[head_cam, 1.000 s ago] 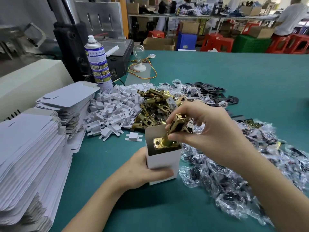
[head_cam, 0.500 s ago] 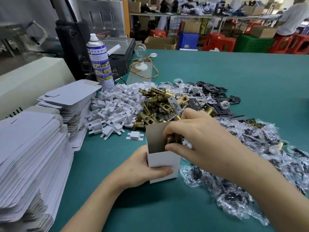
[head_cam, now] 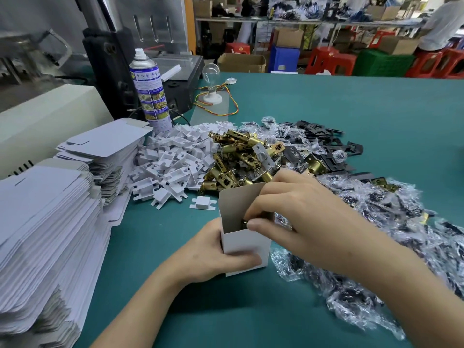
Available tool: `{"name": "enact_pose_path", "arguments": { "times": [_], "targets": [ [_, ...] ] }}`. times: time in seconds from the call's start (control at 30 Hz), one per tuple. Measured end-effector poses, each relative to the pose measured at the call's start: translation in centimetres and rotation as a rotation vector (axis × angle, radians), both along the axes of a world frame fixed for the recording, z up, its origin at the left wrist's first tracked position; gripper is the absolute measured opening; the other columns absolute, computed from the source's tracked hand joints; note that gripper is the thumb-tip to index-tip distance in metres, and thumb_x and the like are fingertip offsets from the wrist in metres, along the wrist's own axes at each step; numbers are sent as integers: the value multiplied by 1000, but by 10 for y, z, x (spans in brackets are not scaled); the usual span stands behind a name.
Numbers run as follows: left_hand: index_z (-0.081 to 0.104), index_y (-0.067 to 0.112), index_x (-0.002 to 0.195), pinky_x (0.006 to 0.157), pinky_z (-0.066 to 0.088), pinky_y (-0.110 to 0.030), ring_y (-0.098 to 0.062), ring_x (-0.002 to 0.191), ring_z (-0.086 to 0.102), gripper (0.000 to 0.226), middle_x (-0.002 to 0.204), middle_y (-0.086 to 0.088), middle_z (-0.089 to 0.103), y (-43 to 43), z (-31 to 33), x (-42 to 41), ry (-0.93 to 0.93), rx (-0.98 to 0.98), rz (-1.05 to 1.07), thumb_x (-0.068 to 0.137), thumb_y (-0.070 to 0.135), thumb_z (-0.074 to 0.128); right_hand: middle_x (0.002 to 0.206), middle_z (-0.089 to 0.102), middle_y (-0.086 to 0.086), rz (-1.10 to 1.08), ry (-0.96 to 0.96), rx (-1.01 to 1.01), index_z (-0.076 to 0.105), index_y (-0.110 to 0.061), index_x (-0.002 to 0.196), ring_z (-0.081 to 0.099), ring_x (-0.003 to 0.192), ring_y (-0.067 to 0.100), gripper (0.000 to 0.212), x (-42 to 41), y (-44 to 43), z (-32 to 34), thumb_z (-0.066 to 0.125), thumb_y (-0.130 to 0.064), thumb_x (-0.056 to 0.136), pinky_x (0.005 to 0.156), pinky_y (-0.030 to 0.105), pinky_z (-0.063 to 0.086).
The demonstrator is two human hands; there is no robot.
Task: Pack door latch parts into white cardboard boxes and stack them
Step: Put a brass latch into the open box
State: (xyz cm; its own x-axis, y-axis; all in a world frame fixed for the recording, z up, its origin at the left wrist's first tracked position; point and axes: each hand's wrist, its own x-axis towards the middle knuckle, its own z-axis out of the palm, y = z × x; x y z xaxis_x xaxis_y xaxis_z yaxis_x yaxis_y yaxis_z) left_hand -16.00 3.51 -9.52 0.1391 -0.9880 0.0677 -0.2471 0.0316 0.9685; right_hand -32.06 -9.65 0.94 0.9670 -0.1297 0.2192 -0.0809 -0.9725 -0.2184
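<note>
Left hand (head_cam: 213,257) wraps the upright white box (head_cam: 248,249) toward the near edge of the bench (head_cam: 226,312), steadying it; right hand (head_cam: 303,217) pinches a brass latch (head_cam: 244,224) inside its open top, likely seating it.

Upright white cardboard box (head_cam: 251,241), top open, brass latch part (head_cam: 244,223) inside, latch heap (head_cam: 238,156) just behind

Packing workshop: heaped brass latches (head_cam: 241,159), flat carton stacks (head_cam: 45,222), machinery (head_cam: 108,71).

matt white cardboard box (head_cam: 244,243); glossy brass-coloured metal latches (head_cam: 241,159); crinkled shiny clear plastic bags (head_cam: 376,247); smooth teal table (head_cam: 351,109).
</note>
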Motion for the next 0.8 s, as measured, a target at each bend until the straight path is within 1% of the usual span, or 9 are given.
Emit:
{"name": "enact_pose_path", "arguments": {
  "times": [0.1,0.2,0.27,0.33,0.4,0.43,0.57,0.7,0.8],
  "targets": [
    [68,36,123,105,52,-35,-3,116,66,47,119,20,72,-3,9,9,109,-14,-76,77,41,77,97,65,-18,6,34,11,76,-32,107,50,99,14,41,-1,1,-5,50,-60,93,90,38,46],
    [72,26,131,102,48,-49,-26,121,66,86,128,-6,74,-1,9,28,346,-95,136,72,89,62,104,66,-16,-5,9,5,76,-30,112,51,100,16,33,-3,2,-13,59,-52,94,91,38,46],
    [76,29,123,86,46,-46,-25,112,65,62,124,-7,74,5,6,38,218,-205,438,90,77,55,102,68,-14,-4,-35,-2,78,-26,108,53,97,17,25,-4,3,-17,66,-43,94,87,39,49],
    [77,41,112,82,48,-41,-9,106,63,18,116,16,75,9,-3,48,-223,-187,686,100,44,64,96,69,-12,7,-75,-21,79,-23,102,55,92,20,17,-4,3,-19,74,-36,92,82,41,51],
    [72,40,124,93,45,-33,-8,113,56,29,123,25,69,8,-13,55,-625,-89,702,100,23,69,93,69,-11,12,-96,-41,79,-21,98,57,90,22,13,-4,4,-20,79,-32,90,79,42,53],
    [71,33,131,100,42,-31,-11,118,53,34,130,21,67,6,-17,58,-721,-35,661,100,20,69,92,69,-11,10,-103,-50,79,-21,96,57,90,22,13,-4,4,-20,80,-31,90,78,42,53],
    [70,22,135,105,43,-39,-20,122,52,37,138,11,67,4,-22,57,-844,71,578,99,18,67,89,70,-11,10,-127,-110,78,-21,92,60,89,24,12,-8,6,-20,81,-33,89,75,43,53],
    [75,20,119,88,39,-34,-22,113,57,26,118,9,71,1,-19,55,-919,52,605,95,14,67,88,71,-12,6,-150,-149,79,-22,91,62,88,23,16,-12,8,-22,69,-35,91,74,43,54],
    [75,22,114,81,35,-32,-20,105,59,23,105,17,60,2,-19,54,-912,44,599,94,13,68,87,71,-12,-1,-151,-162,79,-23,90,63,87,23,17,-14,10,-23,67,-35,92,74,42,53]
  ]
}}
